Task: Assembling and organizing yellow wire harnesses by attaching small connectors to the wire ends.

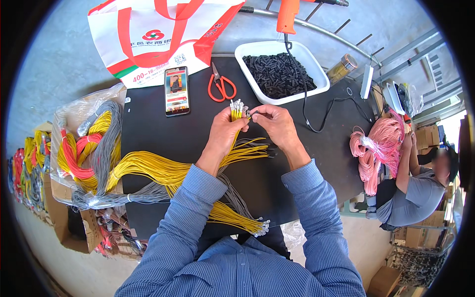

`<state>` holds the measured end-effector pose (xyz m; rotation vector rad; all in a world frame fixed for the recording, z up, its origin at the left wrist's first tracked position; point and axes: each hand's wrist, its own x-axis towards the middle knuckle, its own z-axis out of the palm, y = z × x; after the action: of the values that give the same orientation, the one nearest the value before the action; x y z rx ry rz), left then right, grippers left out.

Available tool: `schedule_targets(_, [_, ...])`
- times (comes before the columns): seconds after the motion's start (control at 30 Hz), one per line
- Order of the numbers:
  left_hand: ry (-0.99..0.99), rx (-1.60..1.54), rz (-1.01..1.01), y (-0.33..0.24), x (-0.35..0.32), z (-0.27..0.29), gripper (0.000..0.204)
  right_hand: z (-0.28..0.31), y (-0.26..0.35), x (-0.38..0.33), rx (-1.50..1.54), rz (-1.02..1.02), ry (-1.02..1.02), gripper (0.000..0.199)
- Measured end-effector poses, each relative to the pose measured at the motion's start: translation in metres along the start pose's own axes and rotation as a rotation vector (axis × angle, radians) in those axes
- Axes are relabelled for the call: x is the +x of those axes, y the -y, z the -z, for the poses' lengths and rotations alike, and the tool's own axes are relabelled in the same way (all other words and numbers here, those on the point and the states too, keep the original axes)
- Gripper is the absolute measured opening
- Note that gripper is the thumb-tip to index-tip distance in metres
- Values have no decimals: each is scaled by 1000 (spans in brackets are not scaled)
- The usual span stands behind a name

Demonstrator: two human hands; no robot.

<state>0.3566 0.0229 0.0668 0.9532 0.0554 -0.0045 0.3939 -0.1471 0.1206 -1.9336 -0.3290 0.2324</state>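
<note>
My left hand [223,129] is closed round a small bunch of yellow wires, their metal terminals [237,106] standing up above the fingers. Beside those tips, my right hand [276,124] pinches what looks like a small black sleeve, mostly covered by the fingertips. Under my wrists a thick bundle of yellow wires [148,167] runs across the black table [282,193]. Part of it hangs toward me, ending in bare terminals [261,227]. Grey wires [148,194] lie along it, and some wire ends near my right wrist carry black sleeves [271,150].
Beyond my hands are red-handled scissors [222,90], a phone [176,91], a white tray [324,85] of black sleeves and an orange heat gun [287,17] with its cord. A bag [106,37] stands far left, a wire-filled box [59,198] left. Pink wires [378,146] and another person [415,190] are right.
</note>
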Motion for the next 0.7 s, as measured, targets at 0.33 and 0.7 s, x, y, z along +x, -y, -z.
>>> schedule_targets(0.33, [23,4,19,2,1,1,11,2,11,-1,-188,115,16,5])
schedule_targets(0.7, [141,50,62,-4,-2,4,28,43,25,-12,-557,446,-14,8])
